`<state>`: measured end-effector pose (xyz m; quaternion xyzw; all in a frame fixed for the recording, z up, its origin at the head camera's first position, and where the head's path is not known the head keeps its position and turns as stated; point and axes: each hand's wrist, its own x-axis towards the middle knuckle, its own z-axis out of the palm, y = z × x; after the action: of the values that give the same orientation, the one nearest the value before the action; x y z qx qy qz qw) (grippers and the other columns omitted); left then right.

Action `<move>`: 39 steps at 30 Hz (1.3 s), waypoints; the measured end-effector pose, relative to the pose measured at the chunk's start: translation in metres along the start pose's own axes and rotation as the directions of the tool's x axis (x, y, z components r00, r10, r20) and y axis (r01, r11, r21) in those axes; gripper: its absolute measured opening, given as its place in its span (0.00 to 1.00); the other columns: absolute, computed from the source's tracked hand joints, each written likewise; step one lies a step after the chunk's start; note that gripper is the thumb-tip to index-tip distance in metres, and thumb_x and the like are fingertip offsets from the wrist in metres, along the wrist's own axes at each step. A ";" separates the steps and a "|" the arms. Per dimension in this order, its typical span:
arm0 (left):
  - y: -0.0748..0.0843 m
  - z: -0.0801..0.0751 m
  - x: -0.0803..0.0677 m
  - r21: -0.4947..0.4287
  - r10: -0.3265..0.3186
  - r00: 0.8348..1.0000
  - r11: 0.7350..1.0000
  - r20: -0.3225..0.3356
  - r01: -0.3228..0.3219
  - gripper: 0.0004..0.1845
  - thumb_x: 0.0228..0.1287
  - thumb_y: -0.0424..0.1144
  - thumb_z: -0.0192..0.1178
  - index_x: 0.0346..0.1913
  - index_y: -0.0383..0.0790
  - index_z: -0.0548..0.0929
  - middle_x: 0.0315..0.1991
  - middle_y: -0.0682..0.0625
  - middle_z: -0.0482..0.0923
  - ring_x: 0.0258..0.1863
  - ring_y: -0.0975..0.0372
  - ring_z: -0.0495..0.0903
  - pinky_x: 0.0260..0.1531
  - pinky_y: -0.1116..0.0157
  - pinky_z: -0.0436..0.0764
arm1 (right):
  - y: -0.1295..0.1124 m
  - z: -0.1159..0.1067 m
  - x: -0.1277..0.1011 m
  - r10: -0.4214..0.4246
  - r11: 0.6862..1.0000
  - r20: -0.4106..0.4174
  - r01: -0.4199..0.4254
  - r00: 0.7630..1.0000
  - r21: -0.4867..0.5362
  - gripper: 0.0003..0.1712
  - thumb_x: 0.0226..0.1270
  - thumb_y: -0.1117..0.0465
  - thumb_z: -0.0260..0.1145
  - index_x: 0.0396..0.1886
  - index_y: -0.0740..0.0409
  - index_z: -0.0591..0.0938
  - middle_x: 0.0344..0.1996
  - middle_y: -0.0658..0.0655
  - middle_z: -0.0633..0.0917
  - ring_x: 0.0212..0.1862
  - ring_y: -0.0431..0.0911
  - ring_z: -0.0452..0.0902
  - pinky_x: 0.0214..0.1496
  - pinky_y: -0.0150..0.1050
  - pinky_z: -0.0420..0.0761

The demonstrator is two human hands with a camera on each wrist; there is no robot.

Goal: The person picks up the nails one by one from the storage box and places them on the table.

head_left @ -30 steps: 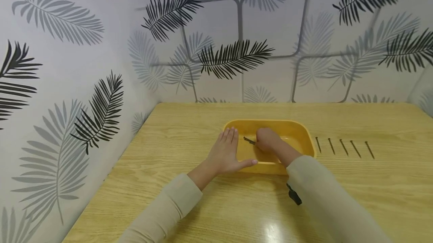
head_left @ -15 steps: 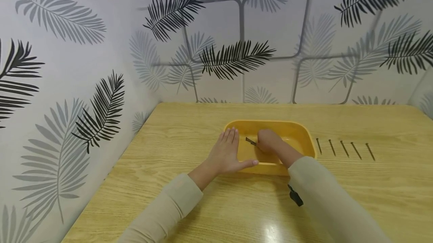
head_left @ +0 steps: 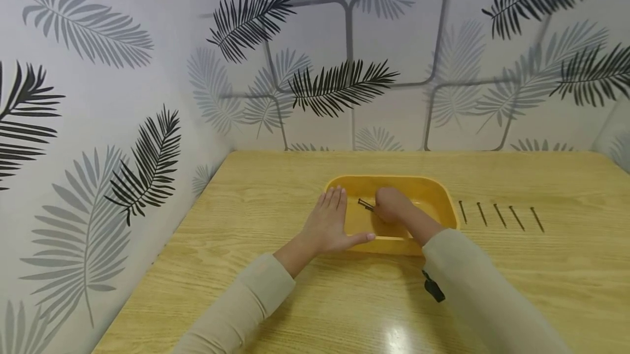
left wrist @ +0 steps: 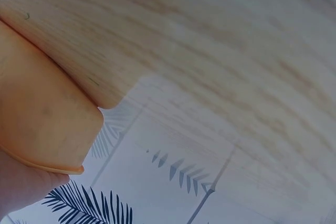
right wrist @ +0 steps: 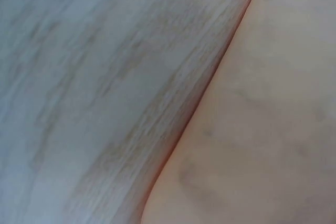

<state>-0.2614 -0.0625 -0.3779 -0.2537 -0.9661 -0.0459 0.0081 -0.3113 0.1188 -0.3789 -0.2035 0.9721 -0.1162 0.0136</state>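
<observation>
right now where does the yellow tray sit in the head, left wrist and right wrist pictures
Head: the yellow tray is right of centre, lower half, left hand on its left end, right hand inside.
Left wrist: at the left edge, its outer wall showing orange.
Right wrist: probably the pale surface on the right, too close to be sure.
Shared landmark: the wood-grain tabletop.

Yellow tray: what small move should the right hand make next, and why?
Probably lift one screw out of the yellow tray: the right hand is close beside it, five screws lie in a row on the table, and the left hand rests on the tray's left end.
</observation>
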 end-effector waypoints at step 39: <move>0.000 -0.002 -0.002 -0.014 0.001 1.000 1.000 -0.001 -0.001 0.56 0.56 0.74 0.43 0.72 0.30 0.45 0.74 0.38 0.42 0.74 0.51 0.42 0.73 0.56 0.44 | -0.011 -0.021 -0.023 0.005 0.971 -0.213 0.047 0.977 0.235 0.25 0.58 0.73 0.51 0.07 0.50 0.56 0.07 0.45 0.54 0.14 0.37 0.46 0.18 0.28 0.51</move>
<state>-0.2601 -0.0636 -0.3756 -0.2544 -0.9656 -0.0530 0.0069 -0.2874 0.1233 -0.3568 -0.1973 0.9446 -0.2536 -0.0669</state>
